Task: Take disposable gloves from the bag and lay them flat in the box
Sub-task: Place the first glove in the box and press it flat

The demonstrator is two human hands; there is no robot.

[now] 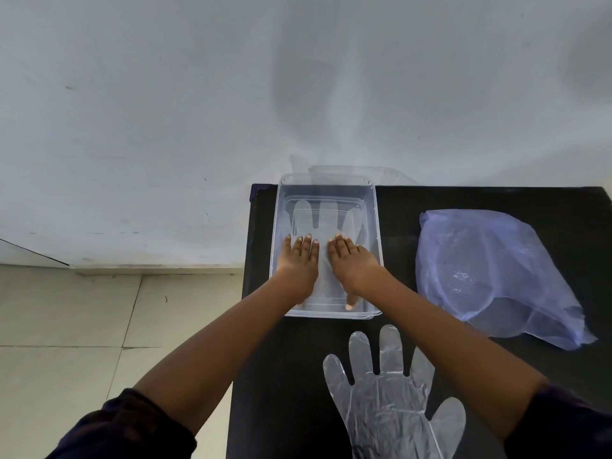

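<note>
Both hands, left (299, 260) and right (351, 261), press flat with fingers extended on a glove (319, 223) inside the box (377, 226); a second glove (387, 392) lies on the table (284, 376) beside the bag (490, 273)

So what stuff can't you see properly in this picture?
Head view only:
- The glove in the box: its lower part is covered by the left hand and right hand.
- The glove on the table: its cuff is cut off by the bottom edge.
- The bag: cloudy plastic hides how many gloves remain.
- The lid behind the box: too faint to make out.
</note>
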